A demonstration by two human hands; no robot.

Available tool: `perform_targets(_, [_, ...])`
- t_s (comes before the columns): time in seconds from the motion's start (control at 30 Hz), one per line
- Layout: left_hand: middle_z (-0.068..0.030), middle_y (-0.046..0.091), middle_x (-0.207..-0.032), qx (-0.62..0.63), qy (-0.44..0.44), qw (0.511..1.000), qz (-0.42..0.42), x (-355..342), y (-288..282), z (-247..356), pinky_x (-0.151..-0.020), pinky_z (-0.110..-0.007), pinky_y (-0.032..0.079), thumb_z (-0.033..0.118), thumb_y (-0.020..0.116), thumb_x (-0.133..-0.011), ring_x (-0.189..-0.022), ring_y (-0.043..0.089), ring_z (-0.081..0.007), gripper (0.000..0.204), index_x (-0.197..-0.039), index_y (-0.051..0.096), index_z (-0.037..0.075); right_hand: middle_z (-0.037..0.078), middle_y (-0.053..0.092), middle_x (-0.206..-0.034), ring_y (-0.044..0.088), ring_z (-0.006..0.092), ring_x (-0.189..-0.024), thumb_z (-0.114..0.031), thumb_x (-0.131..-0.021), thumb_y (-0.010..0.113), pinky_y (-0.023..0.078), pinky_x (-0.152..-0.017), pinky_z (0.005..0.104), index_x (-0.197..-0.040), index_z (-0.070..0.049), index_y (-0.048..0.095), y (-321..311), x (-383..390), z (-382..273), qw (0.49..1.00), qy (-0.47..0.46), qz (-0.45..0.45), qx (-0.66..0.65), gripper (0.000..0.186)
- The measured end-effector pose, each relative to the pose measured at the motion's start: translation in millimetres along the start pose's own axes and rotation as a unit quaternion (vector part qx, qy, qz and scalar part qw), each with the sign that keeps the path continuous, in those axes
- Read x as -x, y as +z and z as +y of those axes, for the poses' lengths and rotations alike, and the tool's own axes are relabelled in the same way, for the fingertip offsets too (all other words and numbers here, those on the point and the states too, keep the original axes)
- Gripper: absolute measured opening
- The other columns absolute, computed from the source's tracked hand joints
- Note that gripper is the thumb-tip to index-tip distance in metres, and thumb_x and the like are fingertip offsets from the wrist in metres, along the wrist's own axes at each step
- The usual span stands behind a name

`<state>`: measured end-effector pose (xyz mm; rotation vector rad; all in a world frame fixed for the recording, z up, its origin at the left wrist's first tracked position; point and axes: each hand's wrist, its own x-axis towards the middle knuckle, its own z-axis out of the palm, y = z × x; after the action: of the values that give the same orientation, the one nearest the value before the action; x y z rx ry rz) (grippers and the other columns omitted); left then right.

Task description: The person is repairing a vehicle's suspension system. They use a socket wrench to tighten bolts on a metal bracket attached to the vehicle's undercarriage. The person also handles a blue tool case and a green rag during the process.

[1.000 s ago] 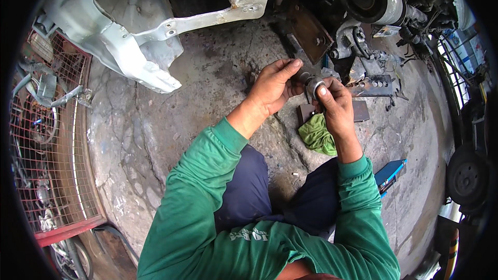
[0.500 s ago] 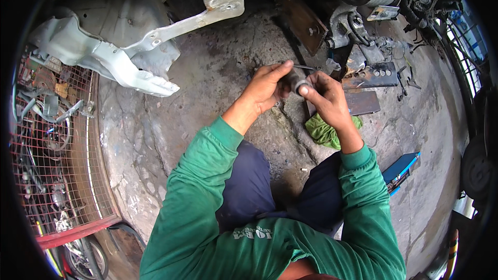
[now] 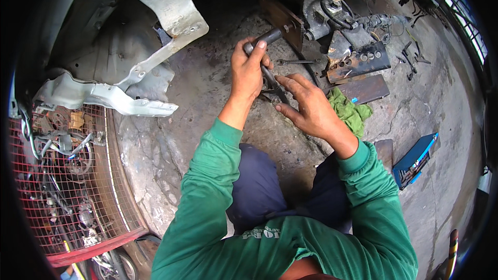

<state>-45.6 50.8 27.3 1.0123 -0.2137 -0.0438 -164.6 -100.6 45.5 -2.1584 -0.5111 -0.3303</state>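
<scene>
My left hand point(image 3: 248, 70) is closed around a dark metal hammer point(image 3: 268, 37), or a tool shaped like one. Its thick cylindrical head points up and to the right. The bar-like handle point(image 3: 273, 82) slants down from my fingers toward my right hand point(image 3: 310, 105). That hand is open, with thumb and forefinger spread on either side of the handle's lower end. Whether a fingertip touches it, I cannot tell. On the concrete just beyond my hands lies a wrench point(image 3: 295, 61). A crumpled green cloth point(image 3: 348, 111) is to the right of my right wrist.
Pale bent sheet-metal bodywork point(image 3: 171, 36) overhangs the left. Below it stands a red wire-mesh cage point(image 3: 67, 176) of parts. Metal plates point(image 3: 365, 62) and a mechanical assembly point(image 3: 332, 21) occupy the far right. A blue tool case point(image 3: 415, 161) sits open nearer me.
Both hands held the tool; now only the left does, and the right has let go with its fingers spread. The tool has swung upright and moved up-left. The view has shifted.
</scene>
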Motion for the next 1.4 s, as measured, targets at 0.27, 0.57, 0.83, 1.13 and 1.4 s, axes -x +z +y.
perform_targets(0.27, [-0.0071, 0.058, -0.081, -0.146, 0.011, 0.989, 0.0, -6.7, 17.5, 8.2, -0.057, -0.033, 0.061, 0.012, 0.066, -0.1, -0.061, 0.058, -0.0111, 0.033, -0.12, 0.047, -0.005, 0.02, 0.062, -0.117, 0.067, 0.0381, -0.097, -0.014, -0.085, 0.079, 0.055, -0.083, 0.0456, -0.136, 0.0, 0.058, -22.8, 14.1, 0.9, 0.998, 0.036, -0.047, -0.018, 0.057])
perform_targets(0.57, [-0.0057, 0.059, -0.077, -0.009, -0.206, 0.978, 0.023, -22.9, 7.0, 24.3, -0.06, -0.033, 0.058, 0.019, 0.072, -0.096, -0.061, 0.058, -0.0129, 0.022, -0.105, 0.056, 0.007, 0.019, 0.062, -0.112, 0.068, 0.0375, -0.088, -0.024, -0.086, 0.08, 0.055, -0.079, 0.0468, -0.139, -0.001, 0.055, -28.2, 23.7, -2.2, 0.999, -0.015, -0.045, -0.021, 0.062])
perform_targets(0.83, [-0.0063, 0.059, -0.077, 0.021, -0.314, 0.948, 0.039, -40.5, -1.9, 33.7, -0.062, -0.031, 0.057, 0.02, 0.071, -0.097, -0.063, 0.058, -0.0132, 0.022, -0.105, 0.056, 0.006, 0.017, 0.066, -0.099, 0.068, 0.0257, -0.08, -0.031, -0.087, 0.081, 0.056, -0.072, 0.0392, -0.135, 0.001, 0.059, -34.4, 20.3, -2.5, 0.99, -0.026, 0.014, -0.139, 0.061])
perform_targets(1.13, [-0.0074, 0.059, -0.079, -0.181, -0.035, 0.98, -0.079, -22.6, 6.9, 16.0, -0.062, -0.036, 0.062, 0.012, 0.068, -0.098, -0.063, 0.059, -0.0147, 0.032, -0.12, 0.046, 0.001, 0.013, 0.066, -0.094, 0.066, 0.0214, -0.074, -0.029, -0.088, 0.081, 0.055, -0.067, 0.0351, -0.132, 0.0, 0.061, -32.5, 18.2, 1.8, 0.987, -0.035, 0.041, -0.149, 0.056])
perform_targets(1.4, [-0.0066, 0.059, -0.081, -0.108, -0.112, 0.987, -0.049, -26.3, 16.4, 12.8, -0.062, -0.037, 0.062, 0.007, 0.07, -0.094, -0.063, 0.059, -0.0143, 0.039, -0.123, 0.046, -0.001, 0.012, 0.066, -0.092, 0.066, 0.0208, -0.072, -0.028, -0.089, 0.08, 0.054, -0.065, 0.0345, -0.133, -0.001, 0.061, -29.4, 19.0, 4.2, 0.99, -0.03, 0.039, -0.131, 0.055])
